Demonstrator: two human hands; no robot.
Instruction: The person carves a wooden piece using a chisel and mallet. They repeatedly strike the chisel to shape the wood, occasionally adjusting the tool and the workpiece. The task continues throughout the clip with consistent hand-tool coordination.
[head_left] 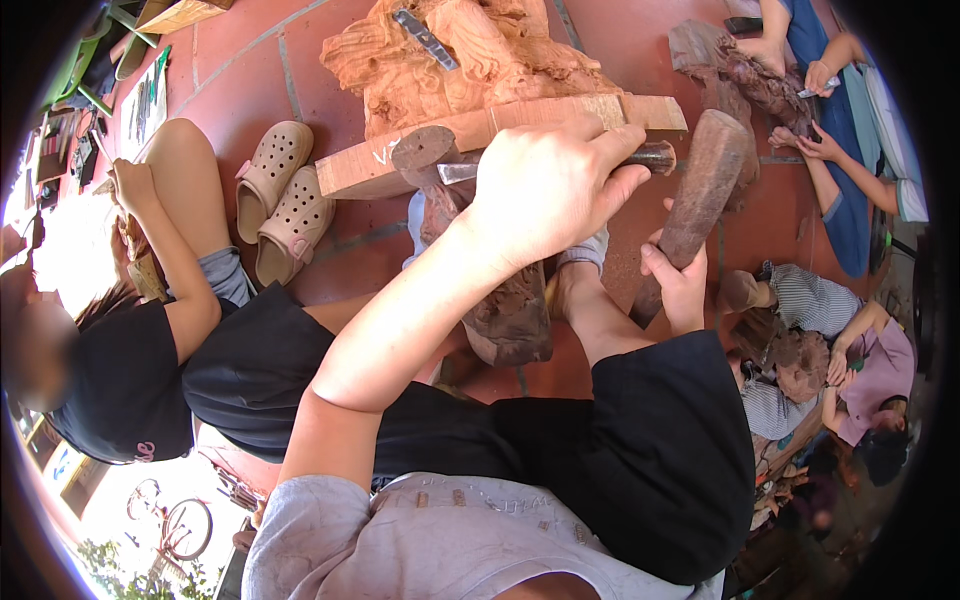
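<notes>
My left hand [550, 185] is closed round a chisel, its flat metal blade [458, 173] pointing left and its dark handle end sticking out at the right. The blade lies by the round end of a dark brown piece of wood [510, 315], which runs down between my legs and is partly hidden by my forearm. To the right, my right hand [678, 278] grips a wooden mallet [705, 180], its thick head raised and tilted up. Ahead sits an orange-brown wood carving [470, 65] on a thick base [350, 172]. A second metal tool [425, 38] rests on the carving.
A pair of beige clogs [280, 195] stands on the red tiled floor [340, 240]. A person in black [110, 375] sits at the left. Other people work on dark wood pieces [745, 80] at the upper right and on a brown carving [800, 365] at the lower right.
</notes>
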